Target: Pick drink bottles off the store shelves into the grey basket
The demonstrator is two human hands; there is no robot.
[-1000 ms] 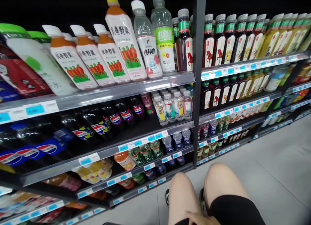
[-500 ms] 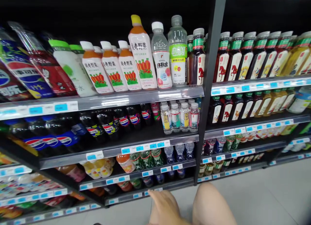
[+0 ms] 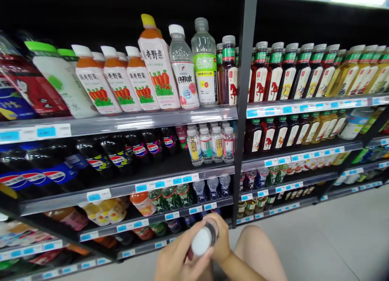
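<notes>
In the lower middle of the head view, a bottle with a white cap is held between my two hands, its top turned toward me. My left hand comes from below, its fingers and thumb curled round the bottle near the cap. From the right, my right hand wraps the bottle's far side. Most of the bottle's body and its label are hidden by the hands. Behind them, the lower shelf edge lies nearest to the hands.
Drink shelves fill the view. Juice bottles with carrot labels line an upper shelf, with small soda bottles below. A black upright divides them from dark tea bottles. My bare knee rises above the grey floor.
My left hand has come into view, and both hands now hold a white-capped bottle. Earlier only one hand showed, with no bottle visible. The view has shifted to the right.
</notes>
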